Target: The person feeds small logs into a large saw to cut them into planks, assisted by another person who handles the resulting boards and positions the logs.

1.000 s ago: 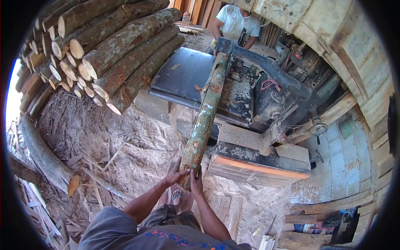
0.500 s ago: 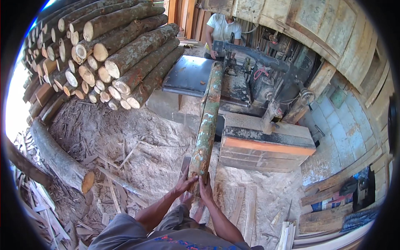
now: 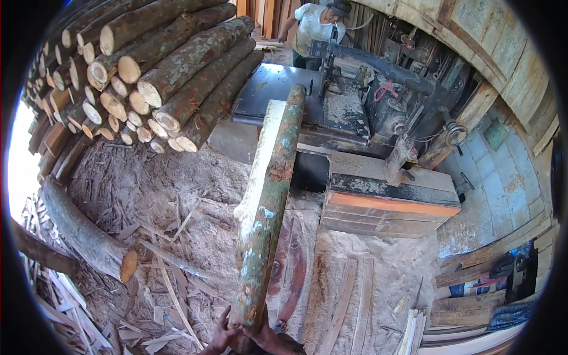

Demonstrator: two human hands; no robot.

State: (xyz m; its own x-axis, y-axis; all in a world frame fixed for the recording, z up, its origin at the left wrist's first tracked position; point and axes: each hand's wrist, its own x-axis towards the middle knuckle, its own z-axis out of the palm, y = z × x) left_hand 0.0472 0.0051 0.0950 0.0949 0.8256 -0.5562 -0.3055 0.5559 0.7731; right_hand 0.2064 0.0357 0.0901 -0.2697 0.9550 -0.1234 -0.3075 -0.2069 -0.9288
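A long log (image 3: 271, 218) with mottled, lichen-spotted bark stretches away from me, a pale flat sawn face (image 3: 260, 154) showing along its left side. My left hand (image 3: 223, 332) grips the near end from the left. On the right of the same end, my right hand (image 3: 264, 338) is closed round it, with some fingers hidden beneath. The log's far end reaches over the dark metal saw table (image 3: 251, 94), left of the upright blade area of the sawing machine (image 3: 378, 74). Whether it touches the table I cannot tell.
Stacked logs (image 3: 195, 71) rise at the left, above a curved loose log (image 3: 89, 231). Sawdust and offcuts cover the ground. An orange-striped wooden block (image 3: 390, 207) stands right of the log. A person (image 3: 316, 29) stands behind the machine. Boards (image 3: 467, 316) lie at lower right.
The log has come back toward me and tilted, away from the blade, and its pale sawn side now shows. My hands have moved down and left. The other person has shifted, one arm out left.
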